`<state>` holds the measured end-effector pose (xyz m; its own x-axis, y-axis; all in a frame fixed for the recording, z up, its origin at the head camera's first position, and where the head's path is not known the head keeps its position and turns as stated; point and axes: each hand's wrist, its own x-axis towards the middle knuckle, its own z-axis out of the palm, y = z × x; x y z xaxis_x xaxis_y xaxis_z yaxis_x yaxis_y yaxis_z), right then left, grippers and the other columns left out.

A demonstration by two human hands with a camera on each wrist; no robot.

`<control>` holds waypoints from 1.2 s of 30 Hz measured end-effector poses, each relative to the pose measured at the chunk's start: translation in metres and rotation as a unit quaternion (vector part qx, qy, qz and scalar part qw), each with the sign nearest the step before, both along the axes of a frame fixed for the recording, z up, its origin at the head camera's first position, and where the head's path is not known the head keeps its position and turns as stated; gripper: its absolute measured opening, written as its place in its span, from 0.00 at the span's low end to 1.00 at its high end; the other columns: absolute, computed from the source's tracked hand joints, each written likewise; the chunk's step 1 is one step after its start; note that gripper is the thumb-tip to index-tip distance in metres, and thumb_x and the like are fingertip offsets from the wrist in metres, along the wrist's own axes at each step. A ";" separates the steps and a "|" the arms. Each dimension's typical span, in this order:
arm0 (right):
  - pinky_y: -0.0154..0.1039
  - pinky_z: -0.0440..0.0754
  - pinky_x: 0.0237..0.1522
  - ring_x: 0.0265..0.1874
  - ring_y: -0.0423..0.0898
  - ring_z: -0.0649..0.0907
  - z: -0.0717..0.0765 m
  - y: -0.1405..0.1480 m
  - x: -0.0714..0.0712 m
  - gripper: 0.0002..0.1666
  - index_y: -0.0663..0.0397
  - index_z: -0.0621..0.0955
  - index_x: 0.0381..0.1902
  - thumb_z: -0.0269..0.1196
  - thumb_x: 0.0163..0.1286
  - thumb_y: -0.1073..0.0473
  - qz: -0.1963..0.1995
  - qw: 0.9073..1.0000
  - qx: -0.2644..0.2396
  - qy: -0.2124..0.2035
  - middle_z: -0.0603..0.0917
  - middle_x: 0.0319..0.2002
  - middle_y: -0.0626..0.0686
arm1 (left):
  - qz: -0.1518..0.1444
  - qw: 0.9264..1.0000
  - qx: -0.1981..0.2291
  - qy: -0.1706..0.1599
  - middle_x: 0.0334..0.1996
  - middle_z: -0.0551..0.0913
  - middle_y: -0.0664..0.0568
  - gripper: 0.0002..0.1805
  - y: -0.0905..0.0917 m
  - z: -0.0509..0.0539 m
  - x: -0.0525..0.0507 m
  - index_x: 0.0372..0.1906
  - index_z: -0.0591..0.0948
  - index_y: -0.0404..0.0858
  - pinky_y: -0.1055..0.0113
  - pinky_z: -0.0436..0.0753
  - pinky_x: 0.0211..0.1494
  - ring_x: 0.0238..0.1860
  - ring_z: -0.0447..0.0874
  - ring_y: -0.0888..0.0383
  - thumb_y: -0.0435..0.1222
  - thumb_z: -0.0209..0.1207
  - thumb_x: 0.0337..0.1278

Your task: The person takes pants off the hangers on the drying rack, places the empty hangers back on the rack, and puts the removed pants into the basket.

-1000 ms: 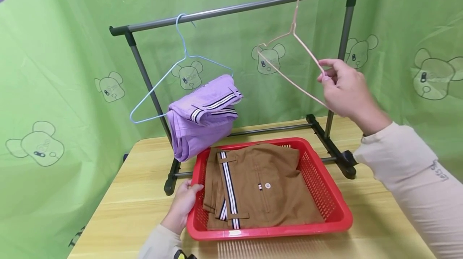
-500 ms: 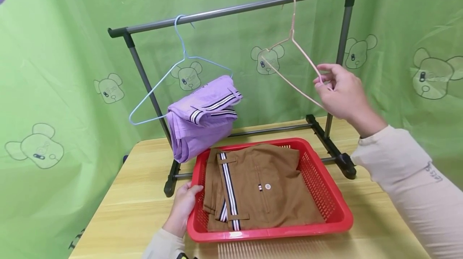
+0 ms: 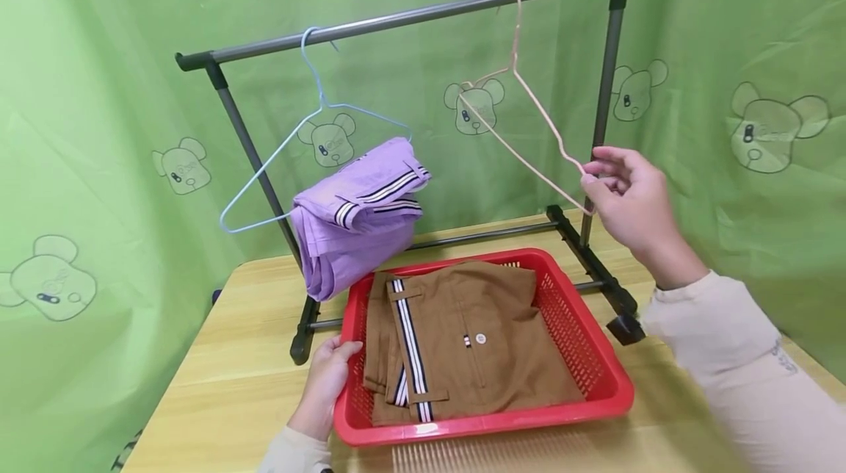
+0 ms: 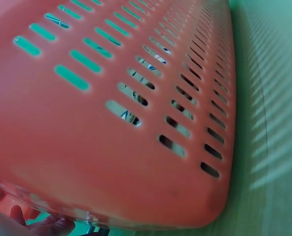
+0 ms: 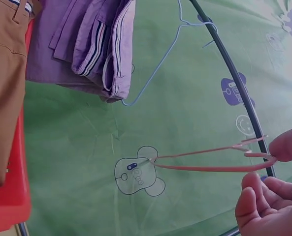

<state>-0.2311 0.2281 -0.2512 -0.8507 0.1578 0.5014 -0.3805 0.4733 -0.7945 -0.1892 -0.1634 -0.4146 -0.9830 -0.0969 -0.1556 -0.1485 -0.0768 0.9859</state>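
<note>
A pink hanger [image 3: 545,109] hangs by its hook over the rack's bar. My right hand [image 3: 631,197] pinches its lower right shoulder between thumb and curled fingers; in the right wrist view the thumb [image 5: 287,142] touches the hanger's end. My left hand [image 3: 324,381] grips the left rim of a red plastic basket [image 3: 485,432], thumb over the edge. In the left wrist view the basket's slotted wall [image 4: 111,152] hides most of that hand. Folded brown trousers [image 3: 515,366] with a striped waistband lie in the basket.
A dark metal clothes rack [image 3: 410,16] stands on the wooden table [image 3: 218,363]. Folded purple trousers [image 3: 357,238] hang from a blue hanger [image 3: 271,153] at its left, partly over the basket's back left corner. A green patterned curtain [image 3: 99,91] hangs behind.
The pink hanger's hook has come down onto the bar. My right hand has moved downward along the hanger's shoulder to its end. My left hand stays on the basket rim. The head view has shifted slightly.
</note>
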 end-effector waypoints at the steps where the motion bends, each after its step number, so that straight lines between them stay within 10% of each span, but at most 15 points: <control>1: 0.22 0.76 0.35 0.39 0.37 0.75 -0.003 0.001 0.001 0.26 0.67 0.67 0.65 0.56 0.72 0.64 -0.003 1.000 -0.011 0.007 0.77 0.47 0.48 | 0.000 1.000 0.001 0.000 0.34 0.78 0.44 0.18 0.000 0.000 0.000 0.54 0.65 0.23 0.64 0.83 0.36 0.32 0.81 0.57 0.30 0.51 0.63; 10: 0.21 0.78 0.39 0.39 0.37 0.78 -0.032 0.017 0.009 0.13 0.54 0.75 0.52 0.56 0.71 0.69 0.060 0.980 -0.186 0.025 0.79 0.41 0.45 | 0.002 1.000 0.002 0.002 0.36 0.78 0.44 0.18 -0.001 0.001 -0.001 0.54 0.64 0.24 0.64 0.83 0.37 0.33 0.81 0.57 0.31 0.51 0.65; 21: 0.32 0.82 0.39 0.38 0.45 0.85 -0.085 0.050 0.007 0.10 0.61 0.80 0.44 0.53 0.72 0.73 0.272 0.846 -0.454 -0.073 0.86 0.39 0.56 | 0.026 0.999 -0.020 0.017 0.37 0.77 0.47 0.20 0.001 0.001 0.000 0.54 0.60 0.28 0.70 0.79 0.36 0.33 0.76 0.61 0.30 0.53 0.62; 28: 0.36 0.80 0.47 0.45 0.47 0.83 -0.116 0.070 0.004 0.17 0.60 0.81 0.48 0.45 0.78 0.67 0.347 0.795 -0.478 -0.136 0.84 0.46 0.57 | 0.025 0.999 -0.012 0.019 0.40 0.78 0.46 0.20 0.002 0.001 0.000 0.55 0.59 0.30 0.69 0.80 0.37 0.34 0.78 0.61 0.30 0.53 0.63; 32: 0.36 0.79 0.50 0.47 0.48 0.82 -0.132 0.076 0.003 0.19 0.60 0.80 0.50 0.42 0.79 0.66 0.373 0.781 -0.477 -0.153 0.84 0.48 0.56 | 0.025 0.999 -0.007 0.018 0.40 0.78 0.46 0.21 0.001 0.000 -0.001 0.54 0.58 0.30 0.69 0.81 0.36 0.33 0.79 0.61 0.30 0.54 0.63; 36: 0.35 0.79 0.51 0.49 0.46 0.83 -0.145 0.070 0.001 0.20 0.57 0.81 0.52 0.42 0.79 0.67 0.379 0.798 -0.444 -0.151 0.84 0.49 0.55 | 0.026 0.999 -0.002 0.020 0.41 0.78 0.46 0.21 0.000 -0.001 0.000 0.54 0.58 0.31 0.68 0.81 0.36 0.32 0.79 0.61 0.30 0.54 0.63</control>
